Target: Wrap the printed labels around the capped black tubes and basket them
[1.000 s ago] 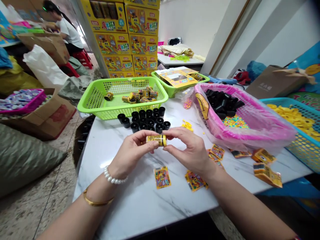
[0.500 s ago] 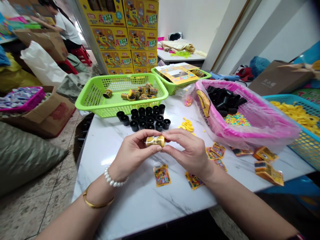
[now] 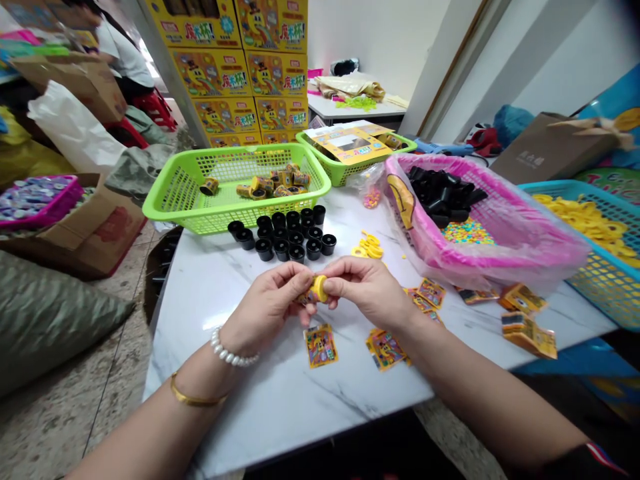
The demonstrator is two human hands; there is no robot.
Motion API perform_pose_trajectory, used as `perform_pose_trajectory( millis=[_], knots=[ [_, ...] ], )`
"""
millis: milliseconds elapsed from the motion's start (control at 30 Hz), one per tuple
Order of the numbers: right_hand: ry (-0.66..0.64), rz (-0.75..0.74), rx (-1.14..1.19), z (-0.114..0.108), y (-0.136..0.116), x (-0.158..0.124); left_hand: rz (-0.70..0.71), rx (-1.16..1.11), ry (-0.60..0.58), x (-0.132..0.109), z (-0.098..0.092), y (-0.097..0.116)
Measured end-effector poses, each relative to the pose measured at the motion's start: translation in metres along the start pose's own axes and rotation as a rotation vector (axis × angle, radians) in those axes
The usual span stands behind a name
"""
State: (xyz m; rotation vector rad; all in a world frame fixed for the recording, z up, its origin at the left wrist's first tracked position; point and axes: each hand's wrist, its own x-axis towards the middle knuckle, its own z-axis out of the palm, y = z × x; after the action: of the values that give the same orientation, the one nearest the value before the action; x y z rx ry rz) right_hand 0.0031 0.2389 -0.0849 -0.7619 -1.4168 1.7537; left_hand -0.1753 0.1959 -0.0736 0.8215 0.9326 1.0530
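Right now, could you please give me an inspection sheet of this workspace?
Surface: white marble table.
Job's things: yellow-capped tube between both hands; black cups upright in a cluster; yellow caps beside them.
Clutter: printed stickers lying flat; green basket with wrapped tubes; pink basket with black tubes.
Fingers: left hand and right hand both pinch the yellow-capped tube.
Cables: nothing seen.
Surroundings: stacked yellow cartons; another person far left.

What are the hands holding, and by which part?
One small yellow-labelled canister, held by both hands. The left hand wraps its body; the right hand pinches the yellow-capped end.
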Motion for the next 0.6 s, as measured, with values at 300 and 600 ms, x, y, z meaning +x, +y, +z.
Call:
perform_pose_trajectory(
  millis=[300, 600],
  knots=[
    [0.042, -0.017, -0.149, 0.005, 0.001, 0.002, -0.003, -0.021, 0.052, 0.002, -0.002, -0.006],
    [0.079, -0.271, -1.098, 0.024, -0.051, 0.027, 0.127, 0.046, 0.177, -0.004, -0.002, 0.003]
  ],
)
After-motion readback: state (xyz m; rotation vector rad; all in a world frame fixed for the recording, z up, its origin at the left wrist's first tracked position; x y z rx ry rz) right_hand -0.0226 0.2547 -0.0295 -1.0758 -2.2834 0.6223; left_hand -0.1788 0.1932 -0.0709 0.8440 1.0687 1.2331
